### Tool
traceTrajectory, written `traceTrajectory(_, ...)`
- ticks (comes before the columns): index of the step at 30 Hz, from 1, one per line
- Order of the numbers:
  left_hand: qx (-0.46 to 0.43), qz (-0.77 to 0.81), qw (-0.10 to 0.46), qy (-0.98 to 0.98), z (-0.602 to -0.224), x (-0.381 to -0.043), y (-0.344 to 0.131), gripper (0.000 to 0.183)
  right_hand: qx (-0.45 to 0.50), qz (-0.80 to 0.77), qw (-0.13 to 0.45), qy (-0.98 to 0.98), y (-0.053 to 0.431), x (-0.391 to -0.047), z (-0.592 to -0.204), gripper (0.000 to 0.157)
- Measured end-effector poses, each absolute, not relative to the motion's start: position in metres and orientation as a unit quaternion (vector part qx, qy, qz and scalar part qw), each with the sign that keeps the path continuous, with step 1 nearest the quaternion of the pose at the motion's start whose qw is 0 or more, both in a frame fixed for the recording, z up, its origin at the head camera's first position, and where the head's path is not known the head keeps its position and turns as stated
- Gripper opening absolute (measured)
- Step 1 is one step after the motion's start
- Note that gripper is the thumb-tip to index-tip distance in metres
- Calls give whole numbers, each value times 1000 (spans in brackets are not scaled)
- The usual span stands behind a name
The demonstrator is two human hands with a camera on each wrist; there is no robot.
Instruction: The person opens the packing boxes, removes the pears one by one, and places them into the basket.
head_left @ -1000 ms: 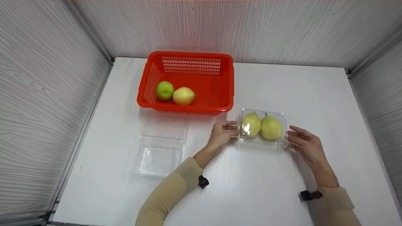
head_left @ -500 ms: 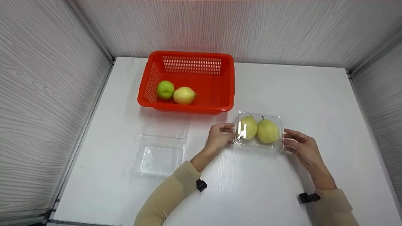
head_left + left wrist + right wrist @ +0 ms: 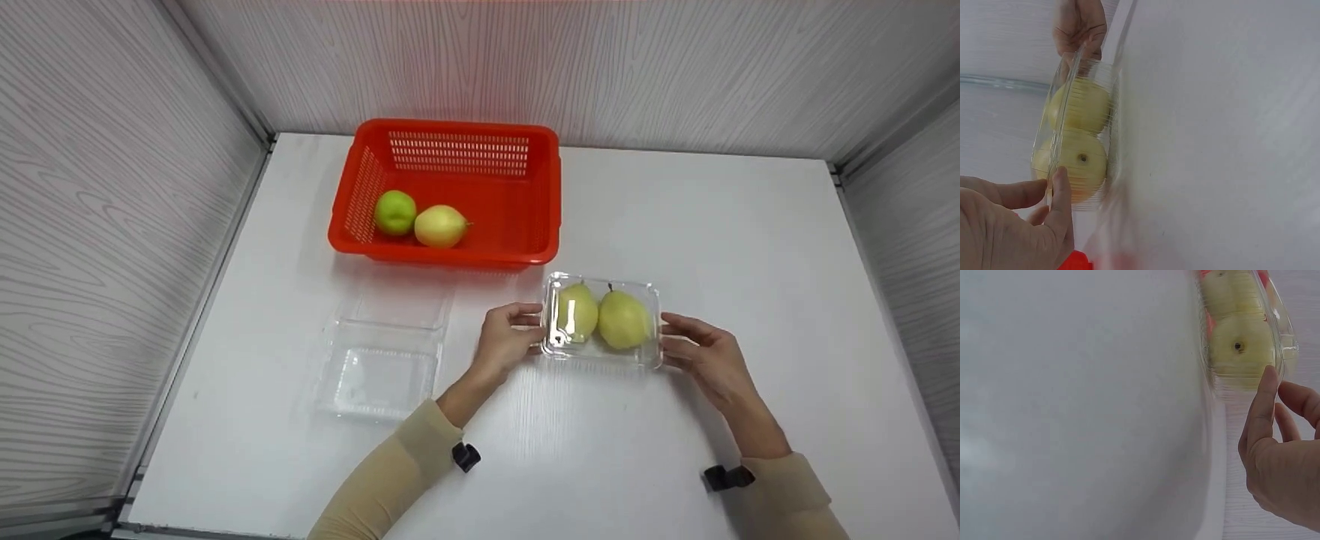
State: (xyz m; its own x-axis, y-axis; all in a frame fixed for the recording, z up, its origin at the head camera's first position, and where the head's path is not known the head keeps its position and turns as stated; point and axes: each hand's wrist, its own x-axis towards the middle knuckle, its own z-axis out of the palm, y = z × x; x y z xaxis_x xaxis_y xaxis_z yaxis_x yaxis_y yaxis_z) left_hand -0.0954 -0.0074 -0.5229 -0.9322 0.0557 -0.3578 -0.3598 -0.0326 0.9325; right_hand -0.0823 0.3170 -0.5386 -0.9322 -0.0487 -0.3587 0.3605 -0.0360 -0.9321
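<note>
A clear plastic clamshell box (image 3: 600, 354) with its lid down holds two yellow-green pears (image 3: 624, 320) side by side. At its left end my left hand (image 3: 504, 337) pinches the rim between thumb and fingers, as the left wrist view shows with the hand (image 3: 1022, 225) at the box's near edge. My right hand (image 3: 705, 360) pinches the rim at the opposite end. In the right wrist view the right hand's thumb and fingers (image 3: 1264, 405) meet at that rim, below a pear (image 3: 1241, 349).
Behind and left stands a red plastic basket (image 3: 495, 259) with a green apple (image 3: 395, 213) and a yellow pear (image 3: 441, 226) inside. A second clear clamshell (image 3: 384, 382) lies unfolded on the white table (image 3: 247, 390), left of my left forearm. Grey wood-grain panels (image 3: 675, 75) enclose the table.
Both hands have moved the box with the pears left and toward me across the table. The basket, its fruit and the unfolded clamshell have stayed in place.
</note>
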Motion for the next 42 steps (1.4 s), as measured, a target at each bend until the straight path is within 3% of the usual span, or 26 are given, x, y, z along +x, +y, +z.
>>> traceTrajectory(18, -102, 694, 136, 700, -526, -77, -33, 38, 84, -668, 127, 728, 292, -75, -542, 49)
traceTrajectory(30, -82, 672, 128, 725, -526, -71, -39, 37, 45, -622, 32, 781, 281, -69, -539, 34)
traceTrajectory(35, -73, 666, 140, 729, -530, -66, -42, 34, 24, -568, -30, 822, 278, -61, -537, 26)
traceTrajectory(42, -66, 688, 170, 703, -537, -61, -47, 35, -55, -438, -143, 886, 267, -46, -532, 30)
